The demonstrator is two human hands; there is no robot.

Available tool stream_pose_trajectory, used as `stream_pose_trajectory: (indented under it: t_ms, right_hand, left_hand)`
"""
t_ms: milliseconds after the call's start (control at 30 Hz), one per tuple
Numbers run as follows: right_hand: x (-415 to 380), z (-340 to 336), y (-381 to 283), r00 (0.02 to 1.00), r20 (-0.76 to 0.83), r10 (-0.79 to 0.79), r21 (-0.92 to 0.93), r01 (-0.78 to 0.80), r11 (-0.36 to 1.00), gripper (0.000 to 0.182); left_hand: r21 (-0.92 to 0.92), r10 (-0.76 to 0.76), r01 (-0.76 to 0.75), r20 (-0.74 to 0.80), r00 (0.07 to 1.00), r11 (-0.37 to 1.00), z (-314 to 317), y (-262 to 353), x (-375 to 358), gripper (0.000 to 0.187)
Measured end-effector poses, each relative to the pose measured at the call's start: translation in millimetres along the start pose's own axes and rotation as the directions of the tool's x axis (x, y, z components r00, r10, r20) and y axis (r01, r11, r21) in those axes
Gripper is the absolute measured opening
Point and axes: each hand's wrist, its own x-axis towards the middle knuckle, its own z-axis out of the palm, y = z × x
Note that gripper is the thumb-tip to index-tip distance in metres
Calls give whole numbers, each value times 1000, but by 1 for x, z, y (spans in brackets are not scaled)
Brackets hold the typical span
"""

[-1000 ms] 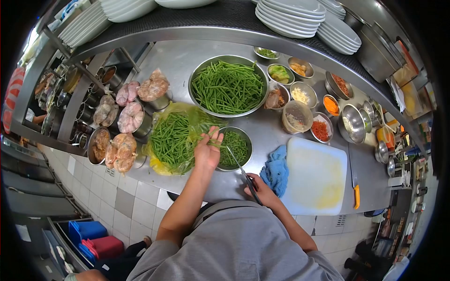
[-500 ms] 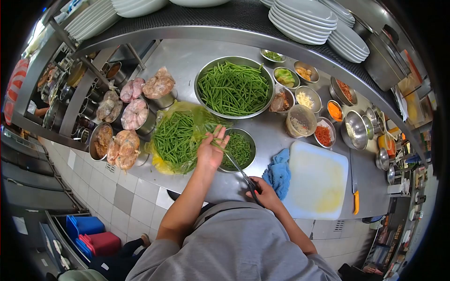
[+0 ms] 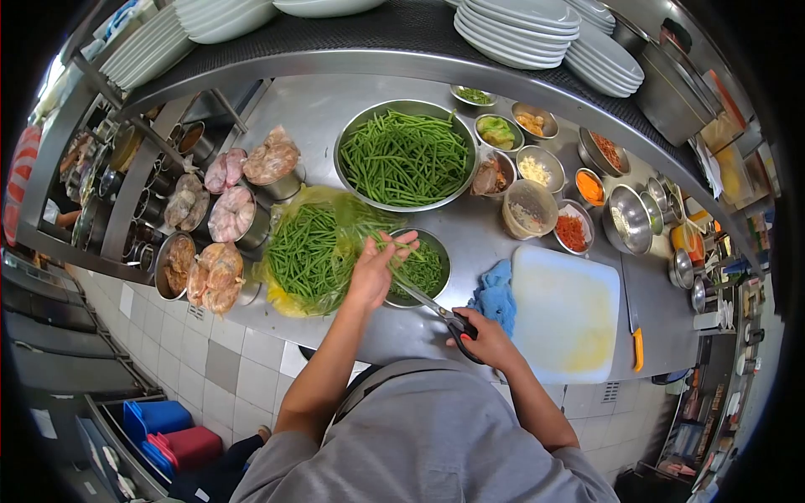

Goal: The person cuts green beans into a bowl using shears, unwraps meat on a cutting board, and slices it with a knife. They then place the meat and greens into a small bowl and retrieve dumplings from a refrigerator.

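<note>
My left hand (image 3: 376, 267) has its fingers curled around a few green beans (image 3: 381, 242), above the left rim of a small steel bowl (image 3: 448, 267). Short cut green beans (image 3: 422, 270) fill that bowl. In my right hand (image 3: 485, 337) are black-handled scissors (image 3: 436, 308), their blades reaching over the bowl toward my left hand. Left of the bowl, a yellow plastic bag (image 3: 281, 303) lies open, full of long green beans (image 3: 306, 256). Behind both, a large steel bowl (image 3: 339, 172) is heaped with whole green beans (image 3: 407, 155).
A white cutting board (image 3: 566, 314) lies to the right, with a blue cloth (image 3: 495, 298) at its left edge and an orange-handled knife (image 3: 637, 344) beyond it. Several small ingredient bowls stand behind. Bagged meat (image 3: 232, 214) sits in pots at left. A plate shelf (image 3: 377, 63) overhangs the back.
The scissors' handles have spread apart and my right hand has shifted slightly right and up. My left fingers, palm-up before, now curl more around the beans. The camera view shifted slightly.
</note>
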Motion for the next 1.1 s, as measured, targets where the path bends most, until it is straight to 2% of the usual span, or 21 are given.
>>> stream_pose_trajectory:
  t_ms: [167, 500, 567, 600, 667, 800, 867, 900, 967, 1100]
  right_hand:
    - [1, 3, 2, 1000, -25, 15, -25, -15, 1000, 59]
    - [3, 5, 0, 997, -72, 3, -20, -5, 1000, 52]
    - [3, 3, -2, 999, -23, 40, 17, -39, 999, 48]
    - [2, 3, -3, 999, -23, 40, 17, -40, 999, 48]
    - [2, 1, -4, 999, -7, 51, -3, -51, 999, 46]
    - [0, 1, 5, 998, -30, 61, -28, -62, 998, 45]
    - [-5, -4, 3, 996, -6, 86, 24, -86, 996, 47]
    - [-5, -4, 5, 997, -9, 82, 24, -82, 996, 47]
    - [-6, -1, 12, 998, -38, 59, -19, -59, 998, 50]
    - [-4, 3, 22, 997, -37, 72, 20, -72, 997, 52]
  left_hand:
    - [47, -46, 46, -6, 999, 998, -1, -9, 2, 7]
    - [245, 11, -8, -11, 1000, 970, -6, -23, 7, 4]
    - [282, 9, 4, -47, 999, 960, -8, -25, 9, 5]
    - [281, 9, 5, -48, 999, 960, -8, -25, 10, 5]
    - [148, -18, 44, -174, 985, 988, -10, -23, 14, 5]
    - [98, 30, -9, -214, 976, 995, -13, -20, 18, 5]
    - [368, 188, -128, -131, 973, 921, -14, -17, 21, 6]
    - [370, 191, -132, -128, 973, 920, -8, -13, 21, 6]
    - [216, 152, -118, -144, 978, 969, 4, -5, 20, 7]
    - [230, 128, -85, -178, 976, 969, 15, 20, 33, 15]
